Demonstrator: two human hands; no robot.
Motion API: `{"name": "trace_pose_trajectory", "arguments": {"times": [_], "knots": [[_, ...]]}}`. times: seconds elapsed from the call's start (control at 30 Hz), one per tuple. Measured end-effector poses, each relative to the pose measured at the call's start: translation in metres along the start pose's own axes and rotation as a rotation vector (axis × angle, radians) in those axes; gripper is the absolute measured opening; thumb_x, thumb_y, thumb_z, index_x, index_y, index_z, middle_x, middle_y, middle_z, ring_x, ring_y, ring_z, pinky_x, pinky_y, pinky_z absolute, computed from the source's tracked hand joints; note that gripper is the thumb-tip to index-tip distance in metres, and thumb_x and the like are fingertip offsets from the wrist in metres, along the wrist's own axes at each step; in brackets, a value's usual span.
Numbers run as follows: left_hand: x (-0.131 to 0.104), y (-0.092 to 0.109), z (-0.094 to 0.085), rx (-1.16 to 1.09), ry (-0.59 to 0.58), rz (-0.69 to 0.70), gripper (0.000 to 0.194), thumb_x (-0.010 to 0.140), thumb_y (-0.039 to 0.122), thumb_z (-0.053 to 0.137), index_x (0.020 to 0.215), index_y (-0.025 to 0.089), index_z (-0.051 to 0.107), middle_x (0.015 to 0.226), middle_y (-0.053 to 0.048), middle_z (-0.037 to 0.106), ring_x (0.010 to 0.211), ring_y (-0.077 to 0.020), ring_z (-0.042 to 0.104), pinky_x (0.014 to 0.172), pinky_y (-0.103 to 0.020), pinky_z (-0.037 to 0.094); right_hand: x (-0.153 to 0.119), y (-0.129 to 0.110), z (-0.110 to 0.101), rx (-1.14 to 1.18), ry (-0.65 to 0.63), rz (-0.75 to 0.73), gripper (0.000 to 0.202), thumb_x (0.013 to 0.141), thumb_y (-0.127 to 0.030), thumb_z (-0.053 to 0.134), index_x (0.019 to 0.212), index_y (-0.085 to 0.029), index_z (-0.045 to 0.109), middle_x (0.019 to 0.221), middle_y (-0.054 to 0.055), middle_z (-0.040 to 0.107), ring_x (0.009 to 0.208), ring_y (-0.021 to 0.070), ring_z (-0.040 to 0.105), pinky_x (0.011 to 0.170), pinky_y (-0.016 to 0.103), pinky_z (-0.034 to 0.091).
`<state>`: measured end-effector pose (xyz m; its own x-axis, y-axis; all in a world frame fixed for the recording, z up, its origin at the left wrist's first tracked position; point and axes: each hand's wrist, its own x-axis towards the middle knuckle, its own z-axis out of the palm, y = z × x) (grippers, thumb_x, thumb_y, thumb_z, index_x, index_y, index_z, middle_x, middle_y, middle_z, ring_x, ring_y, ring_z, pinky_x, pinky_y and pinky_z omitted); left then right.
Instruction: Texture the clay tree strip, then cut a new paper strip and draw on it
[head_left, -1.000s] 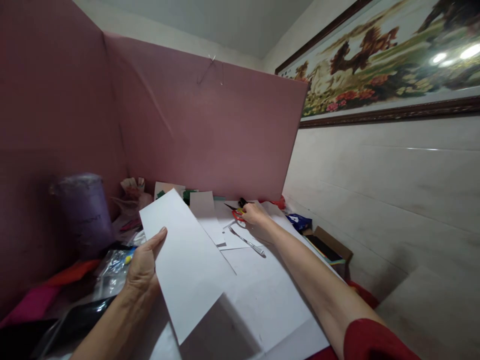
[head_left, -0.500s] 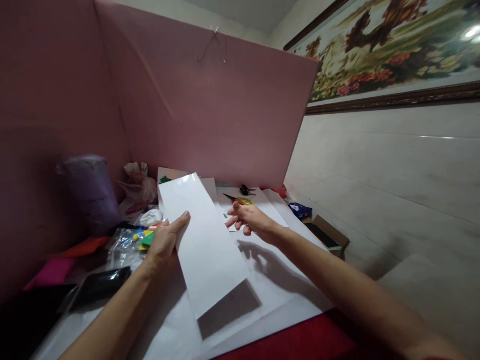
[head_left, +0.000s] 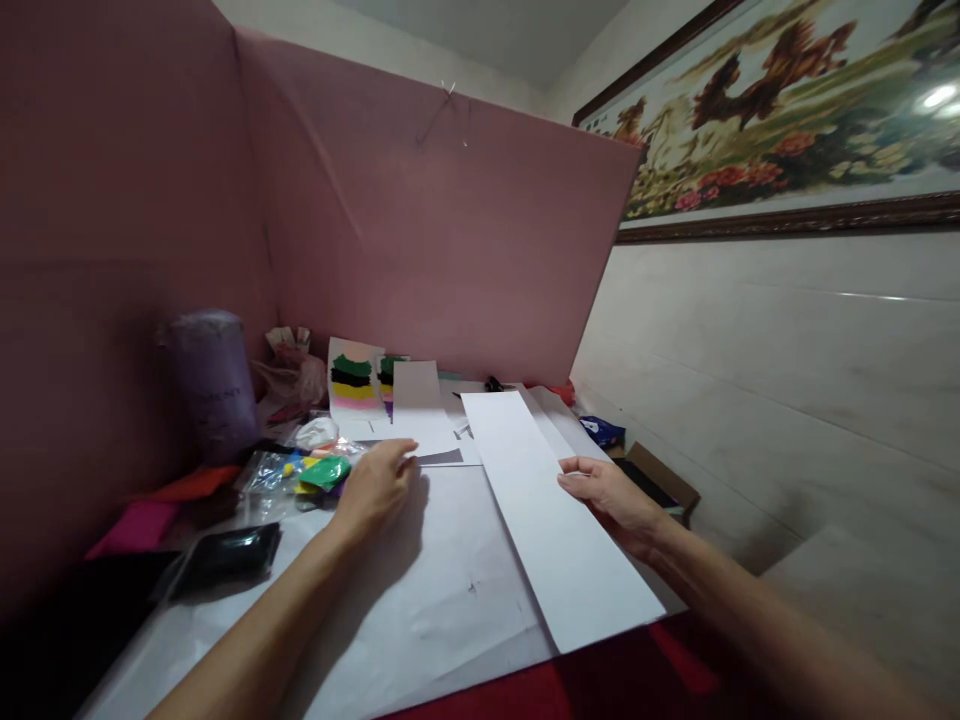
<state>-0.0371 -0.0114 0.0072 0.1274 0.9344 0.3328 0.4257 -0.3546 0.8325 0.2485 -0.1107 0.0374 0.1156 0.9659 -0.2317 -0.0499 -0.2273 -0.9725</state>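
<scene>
A person seated or standing at a white-covered desk (head_left: 442, 575) holds a long white sheet (head_left: 551, 505) in the right hand (head_left: 611, 495), the sheet slanting from near the desk's far edge to its front edge at the right. The right fingers pinch the sheet by its right-hand margin, about midway along, a grip that probably keeps it balanced and its broad face uncovered. Whether the sheet rests on the desk or is lifted slightly cannot be told. The right forearm reaches in from the lower right, wrist nearly straight.

The left hand (head_left: 379, 485), apparently holding nothing, hangs just beside a green packet (head_left: 326, 472) toward the desk's left edge, back of the hand up, fingers loosely bent with one pointing toward the sheet. Its forearm slants up from the lower left.

Toward the far left corner, a card with coloured bands (head_left: 354, 385) leans upright beside a white strip (head_left: 418, 400), perhaps to leave the front open. A black pouch (head_left: 232, 555) lies nearer the left edge.
</scene>
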Motion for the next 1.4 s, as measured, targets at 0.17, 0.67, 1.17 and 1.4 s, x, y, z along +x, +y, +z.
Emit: {"name": "trace_pose_trajectory", "arguments": {"times": [0.17,0.67,1.17,1.4], "knots": [[-0.007,-0.003,0.013,0.694,-0.308,0.306,0.028,0.092,0.030,0.040,0.096,0.021,0.067,0.118,-0.008,0.067,0.122,-0.0292,0.051,0.106,-0.052,0.028,-0.002,0.001,0.013,-0.043,0.029,0.007,0.027,0.064,-0.026,0.071,0.087,-0.018,0.059,0.069,0.000,0.062,0.054,0.0121,0.055,0.049,0.024,0.040],[-0.001,-0.011,0.022,0.880,-0.182,0.281,0.049,0.096,0.039,0.035,0.130,0.010,0.054,0.149,-0.016,0.040,0.138,-0.0297,0.035,0.111,-0.048,0.024,0.002,0.012,0.000,0.003,0.036,-0.063,0.027,0.063,-0.033,0.074,0.080,-0.017,0.061,0.068,0.000,0.060,0.055,0.0116,0.053,0.053,0.026,0.041],[0.007,-0.018,0.016,0.692,-0.315,0.232,0.041,0.093,0.042,0.036,0.107,0.015,0.065,0.147,-0.017,0.043,0.141,-0.0284,0.030,0.111,-0.051,0.025,-0.008,0.001,0.020,0.027,0.028,-0.027,0.023,0.064,-0.031,0.074,0.077,-0.018,0.060,0.071,0.002,0.064,0.058,0.0140,0.058,0.056,0.027,0.046],[0.013,-0.024,0.014,0.395,-0.343,0.234,0.041,0.089,0.043,0.043,0.119,0.022,0.062,0.140,-0.010,0.054,0.138,-0.0278,0.037,0.113,-0.053,0.019,-0.009,-0.003,0.036,0.069,0.011,-0.030,0.025,0.060,-0.030,0.075,0.073,-0.018,0.058,0.066,0.000,0.061,0.056,0.0127,0.054,0.054,0.026,0.044]]}}
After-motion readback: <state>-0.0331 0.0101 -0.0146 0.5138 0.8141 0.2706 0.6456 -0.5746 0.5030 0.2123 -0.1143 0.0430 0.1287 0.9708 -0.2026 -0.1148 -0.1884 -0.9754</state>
